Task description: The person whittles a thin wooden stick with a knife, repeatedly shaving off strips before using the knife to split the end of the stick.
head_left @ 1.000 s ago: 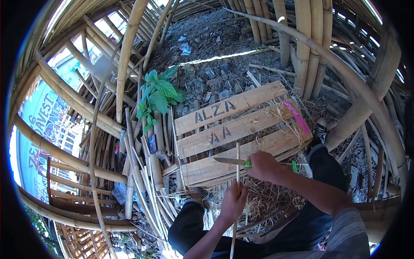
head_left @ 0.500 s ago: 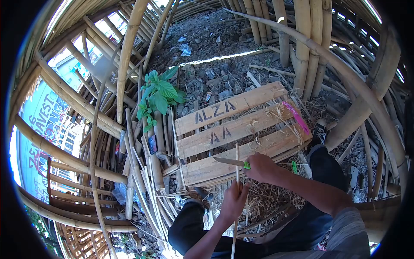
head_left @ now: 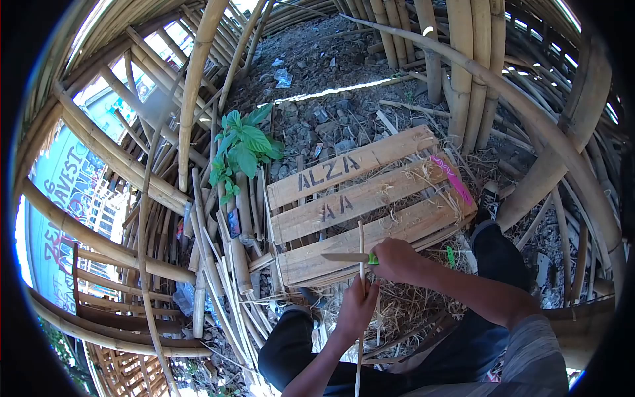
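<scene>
- Propped against leaning bamboo poles [head_left: 192,99] on the far left, with a green leafy plant [head_left: 241,145] just beside
- Clenched around the lower part of a thin bamboo stick [head_left: 361,248]: left hand [head_left: 355,311], holding it upright in front of the knees
- Laid flat across the stick just above that fist: blade of a green-handled knife [head_left: 347,257], touching it
- Wrapped tight on the knife handle: right hand [head_left: 395,259]
- Whittling judged under way, with shavings [head_left: 403,304] already on the ground, the stick's length above the blade not yet worked
- Lying behind: lettered wooden pallet [head_left: 357,192]
</scene>
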### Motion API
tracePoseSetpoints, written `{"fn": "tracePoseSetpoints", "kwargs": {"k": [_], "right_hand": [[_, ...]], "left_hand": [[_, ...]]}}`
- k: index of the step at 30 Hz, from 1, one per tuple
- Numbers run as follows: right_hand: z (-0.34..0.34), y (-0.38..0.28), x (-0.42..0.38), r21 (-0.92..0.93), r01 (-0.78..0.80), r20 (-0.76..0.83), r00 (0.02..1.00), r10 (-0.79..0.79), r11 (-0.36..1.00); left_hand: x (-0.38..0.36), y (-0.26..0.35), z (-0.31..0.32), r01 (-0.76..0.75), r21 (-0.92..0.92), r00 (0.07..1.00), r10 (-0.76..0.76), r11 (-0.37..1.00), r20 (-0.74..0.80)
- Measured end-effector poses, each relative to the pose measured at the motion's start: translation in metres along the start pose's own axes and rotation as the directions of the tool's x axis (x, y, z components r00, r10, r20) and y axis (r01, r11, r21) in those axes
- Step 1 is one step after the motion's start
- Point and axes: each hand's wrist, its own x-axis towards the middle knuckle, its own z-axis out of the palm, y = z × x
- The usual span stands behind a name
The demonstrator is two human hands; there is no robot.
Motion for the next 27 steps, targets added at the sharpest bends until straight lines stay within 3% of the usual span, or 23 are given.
{"fn": "tracePoseSetpoints", "kwargs": {"k": [3, 7, 9, 13, 15, 18, 24, 27], "right_hand": [[0.012, -0.001, -0.002, -0.027, 0.1, -0.074, 0.992, -0.102, 0.995], [-0.002, 0.002, 0.003, -0.107, 0.056, -0.018, 0.998, -0.058, 0.993], [0.0, 0.009, 0.008, -0.063, -0.05, -0.204, 0.978, 0.036, 0.997], [-0.002, 0.008, 0.005, -0.022, -0.091, -0.214, 0.973, 0.084, 0.996], [0.001, 0.002, -0.002, -0.013, -0.027, -0.131, 0.991, 0.025, 1.0], [0.014, 0.004, -0.006, 0.005, 0.082, -0.156, 0.985, -0.08, 0.997], [-0.006, 0.022, 0.014, -0.059, -0.12, -0.227, 0.968, 0.103, 0.991], [0.002, 0.011, 0.005, -0.009, -0.044, -0.197, 0.98, 0.041, 0.999]], "left_hand": [[0.0, -0.002, 0.0, -0.031, -0.008, 1.0, 0.031, 0.999, -0.004], [0.0, 0.006, -0.001, -0.019, 0.018, 0.999, 0.019, 1.0, -0.028], [-0.001, 0.005, -0.001, -0.009, 0.008, 0.999, 0.01, 1.0, -0.034], [0.001, 0.001, 0.001, -0.008, -0.021, 0.999, 0.008, 1.0, -0.039], [0.001, -0.004, 0.0, -0.039, -0.009, 0.999, 0.039, 0.999, -0.038], [0.0, -0.006, 0.001, -0.079, 0.016, 0.996, 0.08, 0.997, -0.047], [0.001, -0.003, -0.001, -0.072, 0.002, 0.996, 0.072, 0.997, -0.053], [0.0, -0.003, -0.002, -0.073, -0.001, 0.996, 0.073, 0.997, -0.045]]}}
